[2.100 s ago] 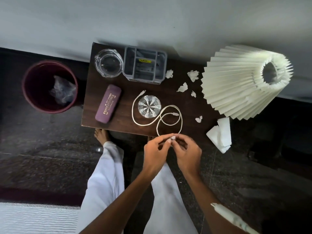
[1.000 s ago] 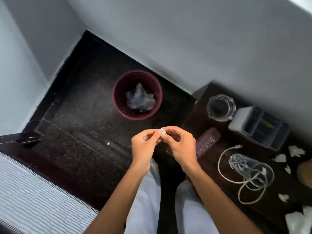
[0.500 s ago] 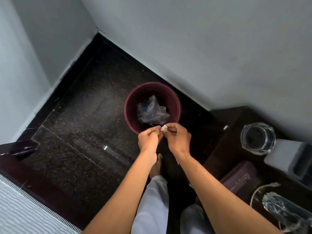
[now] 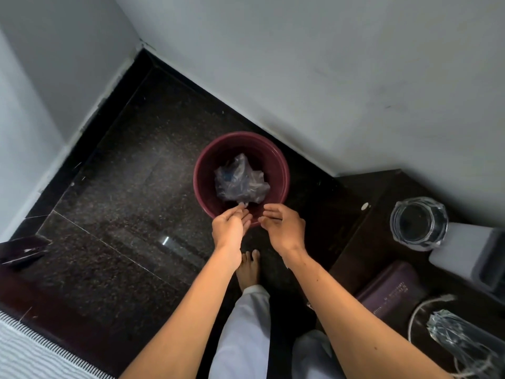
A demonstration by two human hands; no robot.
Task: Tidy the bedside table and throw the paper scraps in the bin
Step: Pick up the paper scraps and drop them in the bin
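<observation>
The maroon bin (image 4: 284, 170) stands on the dark floor by the wall, with a crumpled clear plastic bag (image 4: 240, 181) inside. Both my hands hover over its near rim, fingers spread and a gap between them. A tiny white paper scrap (image 4: 244, 205) shows just past the fingertips of my left hand (image 4: 231, 228), inside the bin's mouth. My right hand (image 4: 284, 228) holds nothing. The dark wooden bedside table (image 4: 382, 203) is at the right edge of view.
On the table are a glass ashtray (image 4: 419, 222), a grey organiser (image 4: 470, 258), a purple case (image 4: 388, 291), a white cable (image 4: 418, 310) and a glass tumbler (image 4: 459, 337). My bare foot (image 4: 248, 266) stands before the bin. A striped rug (image 4: 27, 348) lies lower left.
I turned from the table to the bin, carrying a scrap pinched between both hands. The hands have now parted over the bin and let the scrap go.
</observation>
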